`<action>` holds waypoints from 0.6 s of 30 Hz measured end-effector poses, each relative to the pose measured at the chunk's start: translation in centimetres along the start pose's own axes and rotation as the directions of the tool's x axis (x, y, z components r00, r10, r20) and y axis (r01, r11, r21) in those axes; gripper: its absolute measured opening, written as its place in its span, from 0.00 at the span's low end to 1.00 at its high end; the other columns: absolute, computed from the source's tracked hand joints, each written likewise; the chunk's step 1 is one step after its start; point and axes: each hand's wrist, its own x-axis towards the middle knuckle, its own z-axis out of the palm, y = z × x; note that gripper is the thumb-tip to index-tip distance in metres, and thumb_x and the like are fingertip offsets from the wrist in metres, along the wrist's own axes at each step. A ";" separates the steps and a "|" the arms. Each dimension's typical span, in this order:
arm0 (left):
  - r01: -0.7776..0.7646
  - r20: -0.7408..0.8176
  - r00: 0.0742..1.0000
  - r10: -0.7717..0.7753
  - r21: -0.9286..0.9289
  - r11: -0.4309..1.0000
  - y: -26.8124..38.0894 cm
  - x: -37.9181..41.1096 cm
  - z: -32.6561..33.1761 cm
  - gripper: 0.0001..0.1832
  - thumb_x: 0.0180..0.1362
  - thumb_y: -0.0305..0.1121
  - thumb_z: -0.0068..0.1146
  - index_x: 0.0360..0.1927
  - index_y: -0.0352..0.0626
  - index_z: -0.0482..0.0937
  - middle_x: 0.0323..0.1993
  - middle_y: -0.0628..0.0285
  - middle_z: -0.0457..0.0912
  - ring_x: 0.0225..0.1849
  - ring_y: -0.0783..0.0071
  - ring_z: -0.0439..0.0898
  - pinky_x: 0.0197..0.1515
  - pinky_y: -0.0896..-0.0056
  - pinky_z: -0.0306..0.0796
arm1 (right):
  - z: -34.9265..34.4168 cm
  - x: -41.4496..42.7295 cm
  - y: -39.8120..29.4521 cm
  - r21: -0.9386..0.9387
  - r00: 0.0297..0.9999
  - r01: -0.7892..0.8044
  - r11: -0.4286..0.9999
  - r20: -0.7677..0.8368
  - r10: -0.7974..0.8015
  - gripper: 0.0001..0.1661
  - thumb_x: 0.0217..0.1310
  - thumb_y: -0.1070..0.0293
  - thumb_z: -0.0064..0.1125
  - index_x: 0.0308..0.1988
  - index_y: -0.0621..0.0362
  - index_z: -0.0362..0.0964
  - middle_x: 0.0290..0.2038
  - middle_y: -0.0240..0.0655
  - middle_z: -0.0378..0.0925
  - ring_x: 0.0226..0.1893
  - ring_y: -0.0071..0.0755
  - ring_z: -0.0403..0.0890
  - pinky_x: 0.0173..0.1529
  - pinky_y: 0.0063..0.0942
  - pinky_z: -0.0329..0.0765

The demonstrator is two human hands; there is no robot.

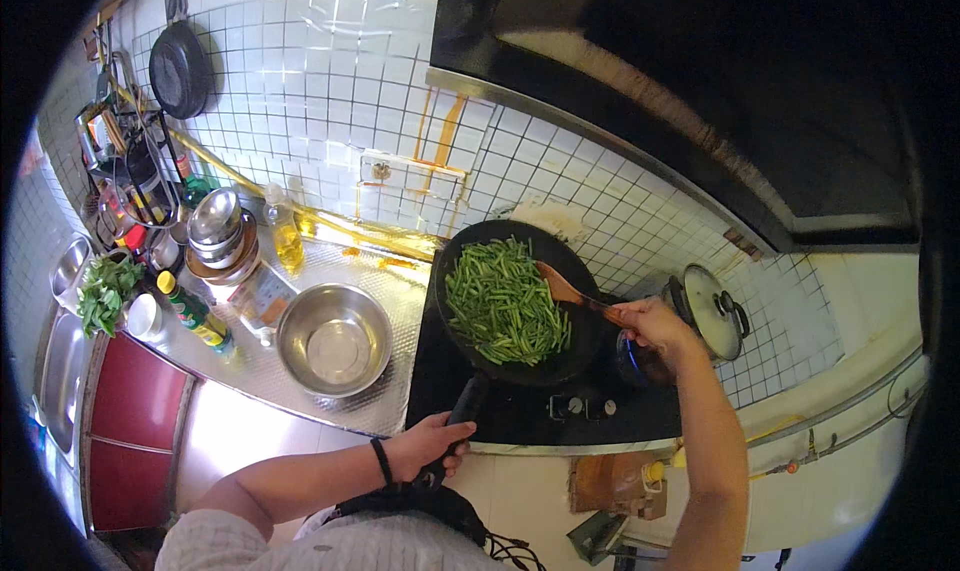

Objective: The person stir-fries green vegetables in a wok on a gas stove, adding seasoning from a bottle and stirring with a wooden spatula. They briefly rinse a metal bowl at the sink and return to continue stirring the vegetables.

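A black wok (581,350) sits on the dark glass gas hob (510,421), full of cut green beans (510,301). My left hand (427,447) grips the wok's black handle (469,400) near its end. In my right hand (656,327) is the handle of a wooden spatula (562,282). Its blade rests against the right side of the beans, with the edge partly hidden among them. Two control knobs (592,407) show on the hob's front, to the right of the wok handle.
Left of the hob, a steel bowl (334,340) stands on the foil-covered counter (386,413). Beyond it are an oil bottle (283,230), a yellow-capped sauce bottle (193,312), stacked bowls (217,230) and leafy greens (109,290). A glass-lidded pot (709,312) stands behind my right hand. A range hood (675,121) overhangs.
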 end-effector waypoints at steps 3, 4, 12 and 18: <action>0.005 -0.001 1.000 -0.005 -0.010 1.000 0.1 -0.3 0.2 0.08 0.63 0.37 0.47 0.36 0.47 0.63 0.20 0.68 0.66 0.15 0.80 0.64 0.16 0.74 0.65 | -0.3 -3.6 -1.9 -0.269 0.988 0.148 0.952 0.083 -0.130 0.14 0.60 0.69 0.50 0.45 0.58 0.76 0.20 0.30 0.72 0.19 0.19 0.68 0.23 0.19 0.65; 0.005 0.003 1.000 -0.005 -0.016 1.000 0.1 -0.3 0.1 0.08 0.63 0.37 0.47 0.36 0.47 0.63 0.20 0.68 0.66 0.15 0.80 0.64 0.16 0.74 0.65 | -0.3 -5.5 -3.1 -0.374 0.982 0.189 0.908 0.094 -0.166 0.14 0.59 0.70 0.51 0.45 0.57 0.76 0.22 0.32 0.74 0.21 0.21 0.70 0.26 0.21 0.68; -0.006 0.003 1.000 0.006 -0.002 1.000 -0.1 0.0 -0.2 0.08 0.63 0.37 0.48 0.36 0.47 0.63 0.21 0.68 0.67 0.15 0.80 0.65 0.17 0.74 0.65 | -3.2 -5.0 -6.0 -0.687 0.971 0.195 0.700 0.036 -0.236 0.13 0.56 0.66 0.54 0.41 0.53 0.78 0.32 0.40 0.81 0.30 0.32 0.79 0.37 0.29 0.74; 0.009 0.032 0.999 -0.009 -0.001 1.000 -0.3 0.2 -0.2 0.09 0.62 0.37 0.49 0.35 0.48 0.62 0.20 0.69 0.66 0.15 0.80 0.64 0.17 0.75 0.64 | -0.1 4.6 -8.6 -0.678 0.973 0.206 0.706 0.061 -0.225 0.13 0.54 0.65 0.56 0.40 0.51 0.79 0.29 0.36 0.80 0.31 0.31 0.79 0.37 0.29 0.74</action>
